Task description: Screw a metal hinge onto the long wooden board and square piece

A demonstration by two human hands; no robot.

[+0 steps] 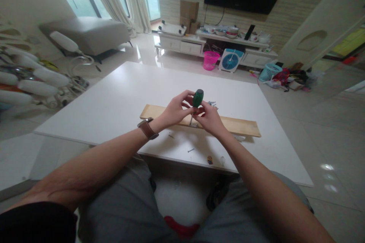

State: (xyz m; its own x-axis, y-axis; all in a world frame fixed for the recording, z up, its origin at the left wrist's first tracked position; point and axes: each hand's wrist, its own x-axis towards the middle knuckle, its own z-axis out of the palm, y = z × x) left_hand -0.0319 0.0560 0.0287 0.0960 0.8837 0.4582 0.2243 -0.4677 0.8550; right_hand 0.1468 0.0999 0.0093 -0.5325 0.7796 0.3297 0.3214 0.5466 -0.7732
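Observation:
A screwdriver with a green handle stands nearly upright over a long wooden board. My left hand has its fingers round the handle from the left. From the other side, my right hand pinches around the lower handle and shaft; its fingertips partly hide what they grip. The shaft points down at a small metal piece on the board's near edge. Whether the tip sits in a screw is too small to tell. Behind my right hand lies a pile of screws.
The board rests on a white table. Near its front edge are a loose screw, a small yellow-and-blue item and a clear object. Beyond stand a pink basket and a blue fan.

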